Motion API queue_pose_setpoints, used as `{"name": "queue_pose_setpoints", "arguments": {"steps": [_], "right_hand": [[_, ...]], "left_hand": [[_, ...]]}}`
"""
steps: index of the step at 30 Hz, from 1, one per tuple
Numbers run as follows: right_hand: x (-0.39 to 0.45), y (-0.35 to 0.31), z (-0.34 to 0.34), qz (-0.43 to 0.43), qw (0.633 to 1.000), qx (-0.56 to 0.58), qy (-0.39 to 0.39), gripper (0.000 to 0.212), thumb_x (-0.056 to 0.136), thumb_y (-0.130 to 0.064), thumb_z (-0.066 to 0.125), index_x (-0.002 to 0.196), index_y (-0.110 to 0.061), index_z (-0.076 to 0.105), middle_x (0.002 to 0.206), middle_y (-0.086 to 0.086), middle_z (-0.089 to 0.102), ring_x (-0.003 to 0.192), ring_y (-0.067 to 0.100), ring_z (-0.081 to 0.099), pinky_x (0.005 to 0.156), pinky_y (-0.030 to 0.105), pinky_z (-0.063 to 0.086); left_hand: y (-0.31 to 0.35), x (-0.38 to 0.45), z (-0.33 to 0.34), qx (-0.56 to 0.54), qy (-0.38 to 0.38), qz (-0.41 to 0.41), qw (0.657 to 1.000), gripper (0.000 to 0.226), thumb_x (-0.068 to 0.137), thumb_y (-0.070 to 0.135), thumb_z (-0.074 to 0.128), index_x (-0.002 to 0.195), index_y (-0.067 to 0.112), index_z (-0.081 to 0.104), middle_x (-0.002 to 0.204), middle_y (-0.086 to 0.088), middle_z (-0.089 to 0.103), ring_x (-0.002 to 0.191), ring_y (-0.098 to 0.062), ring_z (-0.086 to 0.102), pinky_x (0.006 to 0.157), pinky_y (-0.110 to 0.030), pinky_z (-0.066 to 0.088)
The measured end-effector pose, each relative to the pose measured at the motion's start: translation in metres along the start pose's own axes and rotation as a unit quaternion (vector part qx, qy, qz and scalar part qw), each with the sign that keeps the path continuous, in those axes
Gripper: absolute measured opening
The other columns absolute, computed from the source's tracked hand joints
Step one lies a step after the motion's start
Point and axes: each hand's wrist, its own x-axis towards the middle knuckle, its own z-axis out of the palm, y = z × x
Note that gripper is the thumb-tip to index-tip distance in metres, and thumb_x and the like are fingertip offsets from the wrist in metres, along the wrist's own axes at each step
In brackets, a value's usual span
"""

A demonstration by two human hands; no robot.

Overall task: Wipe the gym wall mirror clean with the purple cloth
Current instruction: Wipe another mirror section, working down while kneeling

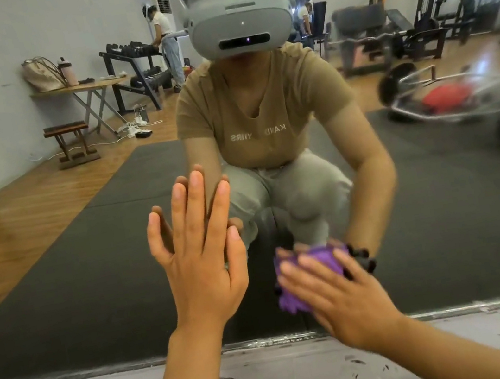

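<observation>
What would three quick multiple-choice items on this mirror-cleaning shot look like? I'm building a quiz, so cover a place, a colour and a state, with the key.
1. Where on the mirror is the cloth?
A. near the bottom edge
B. at the top
C. far left side

2. What colour is the cloth?
A. yellow
B. purple
C. white

3. How is the left hand?
A. curled into a fist
B. gripping a bottle
C. flat, fingers straight, against the glass

Key: 1 A, the cloth sits just above the mirror's lower frame. 2 B, purple shows under the fingers of the right hand. 3 C, the straight fingers meet their own reflection, holding nothing.
</observation>
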Motion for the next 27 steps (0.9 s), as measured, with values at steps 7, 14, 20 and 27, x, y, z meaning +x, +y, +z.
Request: {"name": "queue_pose_setpoints", "arguments": {"steps": [7,14,20,27], "right_hand": [[-0.032,0.005,0.007,-0.143,0.98,-0.015,-0.136,0.141,0.059,-0.042,0.09,0.162,-0.014,-0.002,0.17,-0.001,-0.006,0.157,0.017,-0.009,0.125,0.041,-0.013],[0.107,0.1,-0.087,0.033,0.996,0.004,0.086,0.062,0.103,-0.025,0.038,0.161,-0.013,0.019,0.168,0.004,0.011,0.156,0.02,0.009,0.126,0.046,0.001],[0.124,0.067,-0.073,0.178,0.966,0.042,0.181,0.06,0.103,-0.025,0.038,0.159,-0.01,0.025,0.165,0.006,0.019,0.155,0.021,0.012,0.126,0.047,-0.001],[0.001,-0.056,0.021,-0.105,0.993,0.002,-0.059,0.099,0.087,-0.039,0.059,0.162,-0.015,-0.003,0.169,0.004,-0.017,0.156,0.022,-0.013,0.126,0.045,-0.011]], "left_hand": [[0.001,0.001,-0.014,0.0,-0.043,-0.008,0.999,0.059,0.102,0.024,0.041,0.158,0.02,0.021,0.168,0.007,0.003,0.156,-0.014,0.003,0.125,-0.041,-0.003],[-0.022,-0.009,-0.033,-0.004,-0.069,-0.043,0.997,0.064,0.102,0.032,0.044,0.16,0.02,0.018,0.169,0.007,-0.007,0.157,-0.018,-0.003,0.125,-0.041,-0.003],[-0.042,-0.014,-0.045,0.022,-0.085,-0.051,0.995,0.063,0.103,0.034,0.04,0.16,0.02,0.018,0.169,0.008,-0.007,0.157,-0.017,-0.002,0.125,-0.038,-0.006],[-0.047,-0.014,-0.052,0.024,-0.108,-0.037,0.993,0.064,0.102,0.03,0.042,0.161,0.018,0.02,0.169,0.007,-0.009,0.157,-0.017,-0.003,0.125,-0.035,-0.007]]}}
